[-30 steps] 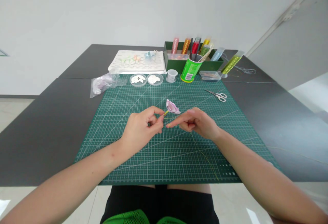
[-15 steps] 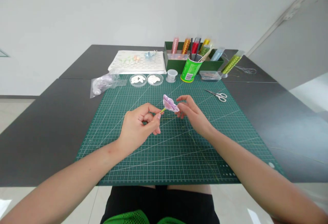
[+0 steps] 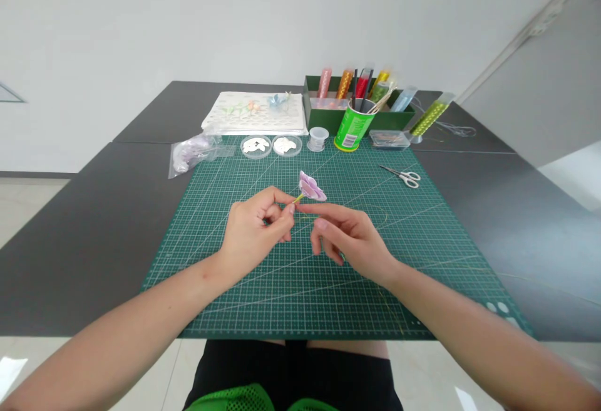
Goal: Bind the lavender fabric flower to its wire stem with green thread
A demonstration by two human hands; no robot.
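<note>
A small pale-purple artificial flower (image 3: 312, 187) with a thin yellow-green stem is held above the green cutting mat (image 3: 244, 298). My left hand (image 3: 260, 223) pinches that stem between thumb and forefinger, with the bloom tilted up to the right. Just below the bloom, my right hand (image 3: 352, 235) points its forefinger at the stem near the left fingertips; whether it touches, I cannot tell. Its thumb and other fingers are loosely curled and apart, with nothing seen in them.
White-handled scissors (image 3: 401, 176) lie on the mat's right. Behind are two dishes of white pieces (image 3: 256, 146), a wire spool (image 3: 318, 140), a green can (image 3: 353, 126) and a dark green box (image 3: 328, 119) of ribbon-like rolls. A plastic bag (image 3: 190, 153) lies left, near white sheets (image 3: 256, 119).
My right hand has moved down and away from the petals, and its forefinger now stretches left to the stem. My left hand keeps its pinch on the flower.
</note>
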